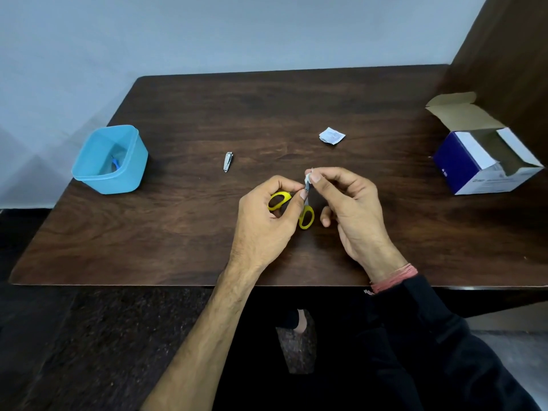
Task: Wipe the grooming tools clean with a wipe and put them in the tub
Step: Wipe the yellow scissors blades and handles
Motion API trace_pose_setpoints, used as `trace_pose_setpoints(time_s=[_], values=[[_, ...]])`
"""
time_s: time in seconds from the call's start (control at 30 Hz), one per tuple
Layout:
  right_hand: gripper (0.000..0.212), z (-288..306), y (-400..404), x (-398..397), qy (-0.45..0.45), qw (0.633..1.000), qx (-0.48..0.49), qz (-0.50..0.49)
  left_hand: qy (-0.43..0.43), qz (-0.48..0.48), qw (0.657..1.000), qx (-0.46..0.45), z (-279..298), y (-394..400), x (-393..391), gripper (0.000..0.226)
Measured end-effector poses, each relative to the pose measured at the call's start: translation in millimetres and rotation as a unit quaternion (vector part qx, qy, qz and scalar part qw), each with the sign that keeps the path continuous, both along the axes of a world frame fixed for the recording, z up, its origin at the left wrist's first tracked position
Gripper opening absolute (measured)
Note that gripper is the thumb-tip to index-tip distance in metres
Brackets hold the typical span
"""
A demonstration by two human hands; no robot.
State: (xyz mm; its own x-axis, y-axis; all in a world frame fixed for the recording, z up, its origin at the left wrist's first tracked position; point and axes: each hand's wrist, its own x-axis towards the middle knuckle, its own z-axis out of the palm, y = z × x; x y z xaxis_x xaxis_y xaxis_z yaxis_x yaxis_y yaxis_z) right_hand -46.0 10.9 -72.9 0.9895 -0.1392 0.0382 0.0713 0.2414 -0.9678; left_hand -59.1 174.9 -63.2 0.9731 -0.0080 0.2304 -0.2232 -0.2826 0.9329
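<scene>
Small scissors with yellow handles are held just above the dark table, near its front middle. My left hand grips them near the pivot, with one yellow loop under its fingers. My right hand pinches a small white wipe around the blades, which point away from me. A silver nail clipper lies on the table to the left of my hands. At the far left stands the blue tub, with a small blue tool inside it.
A torn white wipe sachet lies behind my hands to the right. An open blue and white cardboard box stands at the table's right edge. A wall runs behind the table, and a dark wooden panel rises at the right.
</scene>
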Motion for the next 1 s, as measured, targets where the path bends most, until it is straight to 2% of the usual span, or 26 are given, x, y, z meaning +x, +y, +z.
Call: trace_pose_setpoints(time_s=[0.17,0.33,0.5,0.8,1.0], values=[[0.010,-1.7,-0.1,0.3,-0.017,1.000,0.008,0.019,-0.005,-0.004,1.000,-0.003,0.1,0.4,0.7,0.011],[0.030,0.4,-1.2,0.0,-0.007,0.999,0.017,0.033,-0.012,-0.006,1.000,-0.006,-3.0,2.2,2.6,0.012],[0.006,0.9,1.6,-0.8,-0.014,0.999,0.003,0.041,-0.022,-0.005,1.000,-0.011,-3.9,2.5,2.9,0.011],[0.006,1.0,-4.9,-0.8,-0.001,0.998,-0.006,0.065,0.011,-0.043,0.999,-0.015,-6.5,3.3,5.9,0.002],[0.003,-1.5,-3.5,0.2,0.004,0.998,-0.004,0.057,0.018,-0.051,0.999,0.002,-5.4,2.6,4.7,0.009]])
